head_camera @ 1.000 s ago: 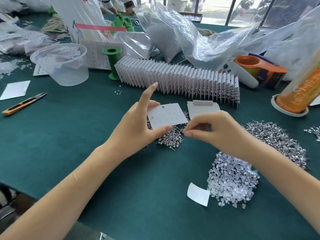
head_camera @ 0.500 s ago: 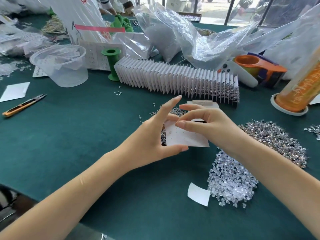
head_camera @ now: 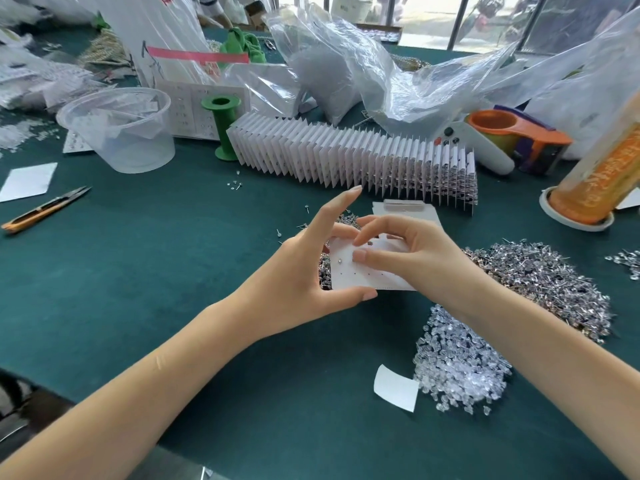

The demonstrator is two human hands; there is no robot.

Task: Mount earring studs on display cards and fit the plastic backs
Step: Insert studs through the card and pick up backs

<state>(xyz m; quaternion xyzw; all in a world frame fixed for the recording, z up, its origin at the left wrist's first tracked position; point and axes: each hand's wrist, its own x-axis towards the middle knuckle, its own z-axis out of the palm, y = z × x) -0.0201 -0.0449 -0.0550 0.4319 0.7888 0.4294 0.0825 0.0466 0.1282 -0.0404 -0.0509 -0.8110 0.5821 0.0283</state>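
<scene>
A dark green desk (head_camera: 145,271) fills the view, with windows far behind. At its centre, the left hand (head_camera: 304,275) holds a white display card (head_camera: 360,278) by its left edge, thumb under the near edge, index finger raised. The right hand (head_camera: 412,251) pinches at the card's face beside one mounted stud (head_camera: 339,261). To the right lie a heap of metal studs (head_camera: 540,271) and, nearer, clear plastic backs (head_camera: 457,362). Farther off stand a row of filled cards (head_camera: 353,157), a clear tub (head_camera: 121,129) and crumpled plastic bags (head_camera: 398,81).

Two hands (head_camera: 304,271), one held card (head_camera: 360,271), two stud heaps (head_camera: 554,282), one green spool (head_camera: 221,129).
</scene>
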